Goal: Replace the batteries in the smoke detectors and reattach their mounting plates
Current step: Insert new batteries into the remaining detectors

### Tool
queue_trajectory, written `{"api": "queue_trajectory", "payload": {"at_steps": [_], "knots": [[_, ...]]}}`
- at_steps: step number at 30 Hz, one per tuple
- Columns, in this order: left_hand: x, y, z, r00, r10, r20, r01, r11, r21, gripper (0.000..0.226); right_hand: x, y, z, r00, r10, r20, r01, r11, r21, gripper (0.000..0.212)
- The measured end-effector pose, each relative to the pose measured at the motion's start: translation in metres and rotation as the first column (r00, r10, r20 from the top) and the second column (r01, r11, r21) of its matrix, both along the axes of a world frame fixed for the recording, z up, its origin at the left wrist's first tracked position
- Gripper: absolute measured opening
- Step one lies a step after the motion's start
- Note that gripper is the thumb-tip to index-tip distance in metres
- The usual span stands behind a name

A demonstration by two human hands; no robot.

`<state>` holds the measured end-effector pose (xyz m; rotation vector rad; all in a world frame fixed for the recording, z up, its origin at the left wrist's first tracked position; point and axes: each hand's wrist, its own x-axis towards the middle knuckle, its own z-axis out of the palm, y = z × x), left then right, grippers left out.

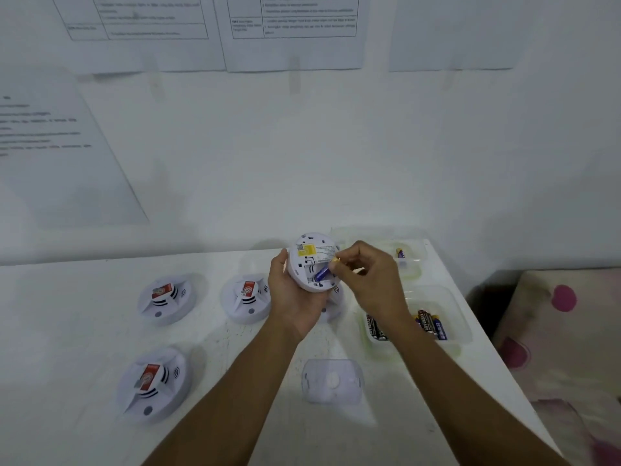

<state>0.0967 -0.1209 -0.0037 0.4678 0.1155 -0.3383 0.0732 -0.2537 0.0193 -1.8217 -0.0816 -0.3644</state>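
Note:
My left hand [291,297] holds a white round smoke detector [312,260] above the table, its back with a yellow label turned toward me. My right hand [369,280] pinches a blue battery [323,273] with a gold end at the detector's open compartment. A loose white mounting plate [332,381] lies flat on the table below my arms. Three more detectors rest face up on the left: one at the far left [164,297], one in the middle [247,297], one near me [153,381]. Another detector [332,304] is partly hidden behind my hands.
A clear container [450,317] with several batteries stands at the right, under my right wrist. A second clear container [408,257] behind it holds one battery. The white table [84,432] ends at the right beside a spotted cloth [564,331]. Paper sheets hang on the wall.

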Motion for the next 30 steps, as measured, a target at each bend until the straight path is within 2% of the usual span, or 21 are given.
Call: {"api": "queue_trajectory", "payload": {"at_steps": [3, 6, 10, 13, 15, 21, 23, 25, 27, 28, 30], "knots": [[-0.007, 0.004, 0.002, 0.999, 0.039, 0.010, -0.039, 0.998, 0.042, 0.062, -0.011, 0.015, -0.015, 0.986, -0.154, 0.057, 0.157, 0.986, -0.061, 0.010], [-0.010, 0.013, 0.001, 0.998, 0.061, 0.013, -0.061, 0.993, 0.103, 0.064, -0.018, 0.027, -0.021, 0.973, -0.214, 0.089, 0.223, 0.969, -0.111, 0.010], [-0.015, 0.023, 0.003, 0.998, 0.061, -0.007, -0.059, 0.991, 0.121, 0.067, -0.035, 0.043, -0.029, 0.954, -0.190, 0.230, 0.261, 0.905, -0.336, 0.027], [-0.016, 0.029, 0.000, 0.998, 0.054, -0.015, -0.052, 0.992, 0.112, 0.067, -0.045, 0.048, -0.037, 0.931, -0.143, 0.336, 0.312, 0.788, -0.531, 0.039], [-0.016, 0.031, -0.003, 0.998, 0.055, -0.008, -0.054, 0.992, 0.111, 0.067, -0.044, 0.046, -0.039, 0.928, -0.112, 0.355, 0.315, 0.745, -0.588, 0.041], [-0.011, 0.034, 0.002, 0.999, 0.047, 0.003, -0.047, 0.995, 0.090, 0.062, -0.035, 0.031, -0.036, 0.971, 0.005, 0.241, 0.134, 0.819, -0.558, 0.042], [-0.008, 0.033, 0.006, 1.000, 0.028, 0.000, -0.028, 0.997, 0.066, 0.060, -0.027, 0.022, -0.028, 0.980, 0.078, 0.181, 0.019, 0.877, -0.480, 0.039], [-0.005, 0.032, 0.006, 1.000, 0.002, -0.017, -0.001, 1.000, 0.029, 0.058, -0.015, 0.006, -0.013, 0.983, 0.093, 0.158, -0.025, 0.921, -0.390, 0.025], [-0.002, 0.032, 0.004, 0.999, -0.017, -0.035, 0.018, 1.000, 0.015, 0.057, 0.008, -0.019, 0.002, 0.988, -0.053, 0.148, 0.107, 0.916, -0.386, 0.012], [0.000, 0.031, 0.002, 0.999, -0.025, -0.043, 0.025, 1.000, 0.011, 0.057, 0.024, -0.035, 0.008, 0.983, -0.148, 0.106, 0.179, 0.880, -0.440, 0.010], [0.006, 0.030, -0.003, 0.998, -0.029, -0.055, 0.029, 1.000, 0.003, 0.057, 0.057, -0.069, 0.016, 0.954, -0.284, -0.096, 0.164, 0.763, -0.625, 0.010]]}}
